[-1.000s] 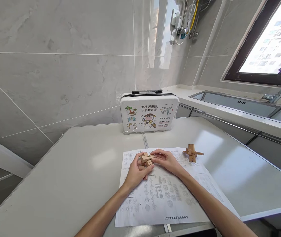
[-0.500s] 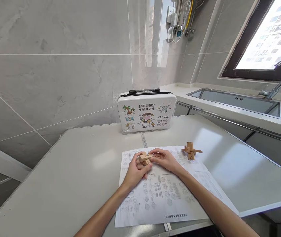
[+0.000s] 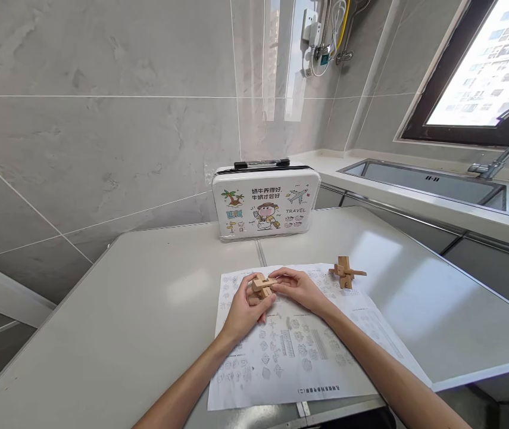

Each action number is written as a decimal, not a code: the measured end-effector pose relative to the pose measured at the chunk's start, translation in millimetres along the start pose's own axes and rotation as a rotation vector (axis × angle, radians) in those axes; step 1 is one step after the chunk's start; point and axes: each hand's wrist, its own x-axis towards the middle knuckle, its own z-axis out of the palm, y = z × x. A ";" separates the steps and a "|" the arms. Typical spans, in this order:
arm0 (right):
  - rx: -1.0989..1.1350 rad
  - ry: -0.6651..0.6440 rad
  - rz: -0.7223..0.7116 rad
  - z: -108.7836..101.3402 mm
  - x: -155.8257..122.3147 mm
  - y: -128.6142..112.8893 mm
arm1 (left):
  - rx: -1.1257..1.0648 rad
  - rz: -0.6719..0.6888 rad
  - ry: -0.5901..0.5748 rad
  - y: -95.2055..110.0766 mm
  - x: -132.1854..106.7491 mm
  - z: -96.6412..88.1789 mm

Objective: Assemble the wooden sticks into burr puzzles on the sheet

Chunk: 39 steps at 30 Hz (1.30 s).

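A small wooden interlocking puzzle (image 3: 262, 285) is gripped between both hands just above a printed instruction sheet (image 3: 299, 351). My left hand (image 3: 244, 308) wraps its fingers around the puzzle's left and lower side. From the right, my right hand (image 3: 299, 288) pinches a wooden bar that sticks out of the puzzle. A second wooden puzzle (image 3: 346, 273), a cross of bars, stands alone on the sheet's far right corner.
A white tin case (image 3: 265, 204) with cartoon pictures stands upright at the back of the white table (image 3: 138, 310), against the tiled wall. To the right are a steel sink (image 3: 424, 179) and a tap (image 3: 508, 143) under a window. The table's right edge drops off.
Both hands keep the same grip on the puzzle. The view tilted slightly up and left between the earliest frame and now; nothing on the table moved.
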 end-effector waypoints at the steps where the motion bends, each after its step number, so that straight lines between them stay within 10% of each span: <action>1: -0.002 -0.002 -0.004 -0.2 0.0 0.1 | 0.001 0.001 0.004 0.0 -0.1 0.2; 39: -0.201 0.152 -0.237 12.4 -2.9 -2.6 | -0.034 0.047 -0.063 6.9 -1.6 -5.5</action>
